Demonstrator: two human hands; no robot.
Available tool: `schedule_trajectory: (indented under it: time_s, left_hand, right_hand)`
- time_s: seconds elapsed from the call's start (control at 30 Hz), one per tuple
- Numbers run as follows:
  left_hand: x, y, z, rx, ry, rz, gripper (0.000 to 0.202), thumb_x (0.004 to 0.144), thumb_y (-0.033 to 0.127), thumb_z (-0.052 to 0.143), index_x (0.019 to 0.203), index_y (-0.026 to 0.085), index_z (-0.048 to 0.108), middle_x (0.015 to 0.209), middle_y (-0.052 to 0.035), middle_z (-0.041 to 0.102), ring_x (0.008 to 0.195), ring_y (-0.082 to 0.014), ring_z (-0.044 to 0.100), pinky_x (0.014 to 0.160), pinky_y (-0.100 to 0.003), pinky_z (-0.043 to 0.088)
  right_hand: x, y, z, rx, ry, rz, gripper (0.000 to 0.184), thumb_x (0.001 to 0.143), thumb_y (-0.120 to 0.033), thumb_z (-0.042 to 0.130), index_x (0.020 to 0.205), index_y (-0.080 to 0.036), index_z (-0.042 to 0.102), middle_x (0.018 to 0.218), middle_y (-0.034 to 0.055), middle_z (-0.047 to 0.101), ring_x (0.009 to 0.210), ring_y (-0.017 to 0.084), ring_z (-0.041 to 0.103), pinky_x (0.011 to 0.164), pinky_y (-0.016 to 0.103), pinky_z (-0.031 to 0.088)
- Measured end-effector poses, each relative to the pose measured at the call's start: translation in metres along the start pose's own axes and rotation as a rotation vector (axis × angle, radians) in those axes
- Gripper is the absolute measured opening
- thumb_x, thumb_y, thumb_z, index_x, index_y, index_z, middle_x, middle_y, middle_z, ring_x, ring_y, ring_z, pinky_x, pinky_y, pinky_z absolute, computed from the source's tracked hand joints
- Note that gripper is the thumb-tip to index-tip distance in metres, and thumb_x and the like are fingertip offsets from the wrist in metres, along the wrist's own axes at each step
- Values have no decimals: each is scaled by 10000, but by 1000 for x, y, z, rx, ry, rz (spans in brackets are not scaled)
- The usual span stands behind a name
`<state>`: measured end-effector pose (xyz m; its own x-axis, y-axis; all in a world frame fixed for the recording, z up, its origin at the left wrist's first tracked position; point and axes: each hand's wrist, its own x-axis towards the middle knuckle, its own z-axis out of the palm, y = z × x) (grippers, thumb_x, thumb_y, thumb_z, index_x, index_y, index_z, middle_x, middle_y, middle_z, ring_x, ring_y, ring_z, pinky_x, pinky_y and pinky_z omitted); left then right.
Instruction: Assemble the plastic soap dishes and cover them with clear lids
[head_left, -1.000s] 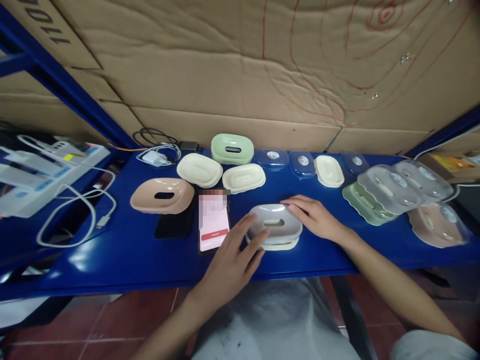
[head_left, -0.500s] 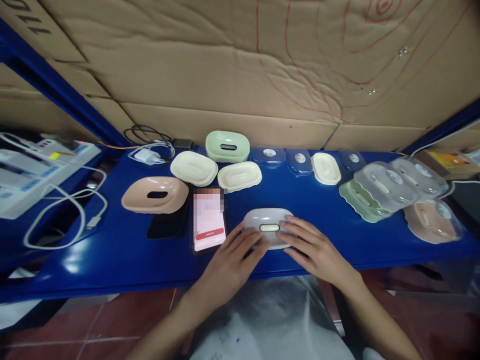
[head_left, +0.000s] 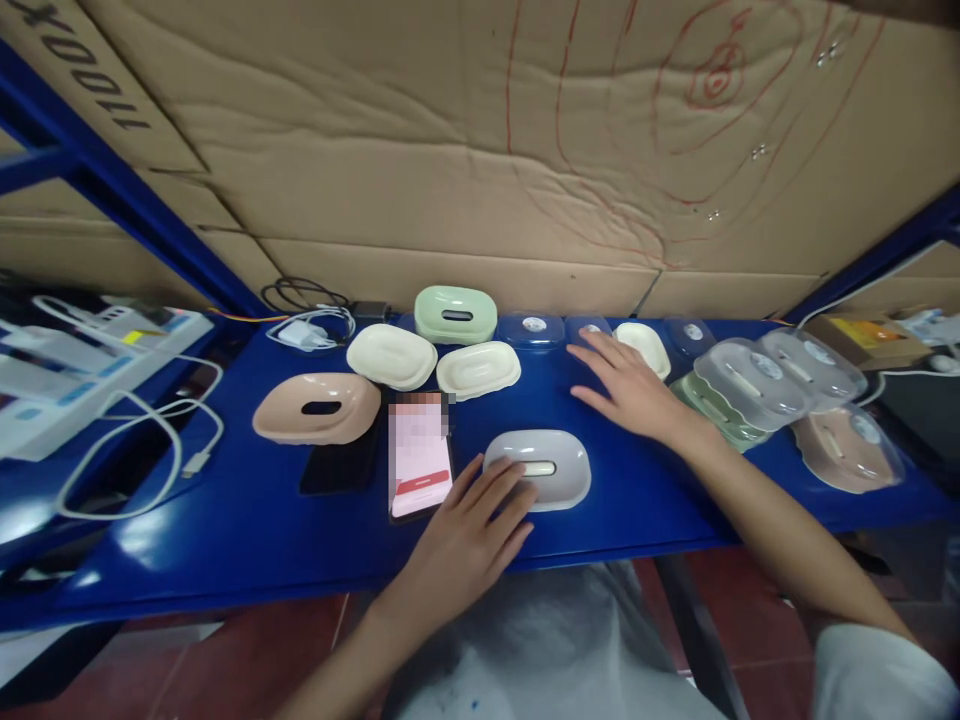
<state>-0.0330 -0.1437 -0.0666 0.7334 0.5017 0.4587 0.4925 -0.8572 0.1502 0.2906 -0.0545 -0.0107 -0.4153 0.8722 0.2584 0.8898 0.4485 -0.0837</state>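
Observation:
Near the front of the blue table lies a pale grey oval soap dish (head_left: 571, 478) with a cream-coloured base showing through its slot. My left hand (head_left: 472, 520) rests over its left side, fingers stretched out and touching it. Further back, my right hand (head_left: 630, 388) is held over the table with its fingers spread and nothing in them. Its fingertips are nearest a clear lid (head_left: 583, 326), partly hidden behind them. Just beyond that hand sits a cream oval tray (head_left: 646, 346), its near part covered. Another clear lid (head_left: 534, 330) lies to the left.
A green dish (head_left: 454, 300), two cream trays (head_left: 391, 355) and a pink dish (head_left: 319, 405) stand left of centre. A lit phone (head_left: 420, 455) lies beside my left hand. Stacked lidded dishes (head_left: 750, 385) are at right; a power strip (head_left: 82, 380) with cables is at left.
My right hand has let go of the grey dish and moved forward and right, towards the clear lids. My left hand stays on the dish. The camera view has shifted slightly.

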Motion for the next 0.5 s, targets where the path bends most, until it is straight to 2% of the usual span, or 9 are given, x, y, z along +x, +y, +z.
schedule_trajectory:
  time_s: [0.1,0.2,0.27,0.37,0.43,0.5]
  left_hand:
    - [0,0,1,-3,14,-10,299,1104,232,555,1383,179,651,1481,-110,675,1444,-302,596,1234,-592,496]
    - [1,1,0,-10,13,-23,292,1112,242,538,1374,198,659,1465,-86,689,1430,-283,609,1231,-565,504]
    - [1,1,-1,-14,9,-26,290,1114,247,530,1368,196,661,1462,-86,691,1427,-282,610,1227,-562,507]
    - [1,1,-1,-6,20,-25,291,1113,241,526,1365,190,662,1458,-95,691,1424,-292,610,1214,-568,514]
    - [2,1,-1,5,23,-17,289,1113,235,523,1360,185,664,1455,-105,690,1420,-302,610,1201,-578,519]
    - [2,1,-1,9,27,-6,285,1112,233,526,1353,174,666,1450,-117,688,1411,-312,613,1189,-588,522]
  right_hand:
    - [30,19,22,-141,-71,196,691,1069,-493,566,1630,-105,457,1730,242,380,1605,442,369,1286,646,354]
    - [30,22,37,-172,-89,261,645,1071,-441,547,1601,-79,487,1664,269,471,1551,457,449,1244,659,396]
    - [15,18,35,-160,-89,231,609,1074,-451,538,1575,-103,522,1633,245,521,1515,438,500,1230,636,426]
    - [-22,2,16,-113,-24,158,601,1086,-506,521,1579,-163,518,1607,202,559,1503,401,520,1233,619,436]
    - [-48,-18,3,-39,31,69,603,1095,-512,518,1611,-202,479,1646,179,521,1545,372,478,1253,608,426]
    - [-71,-44,-2,64,11,-64,635,1084,-522,559,1643,-247,437,1714,145,443,1599,337,410,1275,583,420]
